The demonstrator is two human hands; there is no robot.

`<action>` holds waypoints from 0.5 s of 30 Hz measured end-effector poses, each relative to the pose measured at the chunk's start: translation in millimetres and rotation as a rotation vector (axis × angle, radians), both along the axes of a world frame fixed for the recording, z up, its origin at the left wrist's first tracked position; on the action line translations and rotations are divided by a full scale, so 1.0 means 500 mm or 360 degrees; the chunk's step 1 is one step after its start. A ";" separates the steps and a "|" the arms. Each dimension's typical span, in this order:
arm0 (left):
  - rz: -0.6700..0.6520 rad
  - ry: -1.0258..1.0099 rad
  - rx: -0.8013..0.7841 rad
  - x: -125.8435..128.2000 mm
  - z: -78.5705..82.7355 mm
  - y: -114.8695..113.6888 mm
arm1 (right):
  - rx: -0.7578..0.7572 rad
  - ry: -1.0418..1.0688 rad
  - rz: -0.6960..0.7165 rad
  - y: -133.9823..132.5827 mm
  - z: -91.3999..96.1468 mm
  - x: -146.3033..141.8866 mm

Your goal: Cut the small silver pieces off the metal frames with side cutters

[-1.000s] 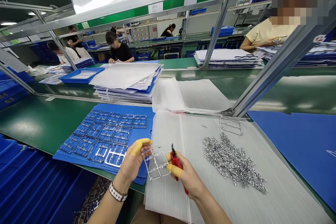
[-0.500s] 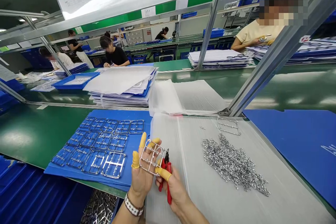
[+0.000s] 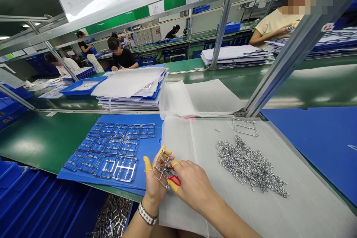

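My left hand (image 3: 153, 183) pinches a metal frame (image 3: 164, 169) between its yellow-capped thumb and fingers, holding it up just above the edge of a white plastic sheet (image 3: 195, 145). My right hand (image 3: 192, 182) is closed around red-handled cutters (image 3: 175, 180), their tips in among the frame's bars. To my right, a heap of small metal pieces (image 3: 248, 165) lies on the sheet, with a spare frame (image 3: 245, 127) beyond it. To my left, rows of frames (image 3: 108, 152) lie on a blue board (image 3: 150, 145).
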State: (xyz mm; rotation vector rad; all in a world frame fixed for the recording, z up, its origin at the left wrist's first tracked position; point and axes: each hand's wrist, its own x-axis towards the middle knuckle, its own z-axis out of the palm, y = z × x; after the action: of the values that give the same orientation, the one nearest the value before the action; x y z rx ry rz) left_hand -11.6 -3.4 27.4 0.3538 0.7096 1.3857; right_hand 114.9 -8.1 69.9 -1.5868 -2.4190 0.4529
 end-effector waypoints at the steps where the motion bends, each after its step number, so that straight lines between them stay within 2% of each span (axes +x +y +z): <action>1: -0.0006 0.0022 0.0004 0.001 0.001 -0.003 | -0.0014 -0.0008 0.0007 0.000 0.003 -0.002; 15: -0.0019 0.0153 0.0051 0.005 -0.019 -0.012 | -0.0130 -0.0093 0.0067 -0.003 0.026 0.001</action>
State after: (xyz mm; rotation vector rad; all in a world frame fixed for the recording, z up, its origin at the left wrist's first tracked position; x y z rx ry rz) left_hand -9.1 -9.2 17.7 0.4522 0.7636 1.3767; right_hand 115.3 -9.6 83.0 -1.6059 -2.5115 0.5265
